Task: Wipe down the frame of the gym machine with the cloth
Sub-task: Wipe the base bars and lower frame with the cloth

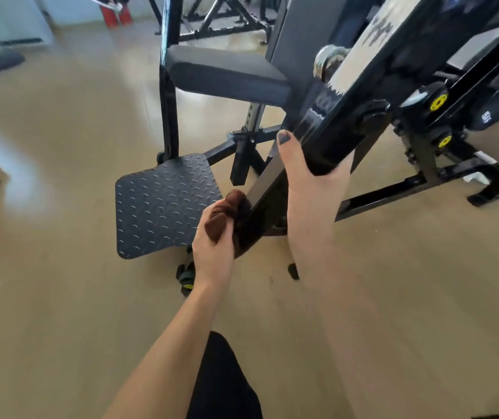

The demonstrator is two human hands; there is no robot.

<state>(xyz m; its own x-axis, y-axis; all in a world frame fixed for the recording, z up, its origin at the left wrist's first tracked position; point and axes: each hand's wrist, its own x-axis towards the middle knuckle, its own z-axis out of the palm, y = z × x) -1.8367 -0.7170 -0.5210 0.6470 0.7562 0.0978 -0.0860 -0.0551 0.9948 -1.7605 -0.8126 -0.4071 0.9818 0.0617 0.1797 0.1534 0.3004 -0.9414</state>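
The left hand (212,246) pinched the bunched brown cloth (227,213) against the lower end of the black frame (260,207). The right hand (308,182) wrapped the frame above it.

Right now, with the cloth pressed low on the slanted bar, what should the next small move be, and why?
Probably slide the left hand and brown cloth up the black frame bar toward the right hand, which grips and steadies it higher up; the cloth sits near the bar's lower end.
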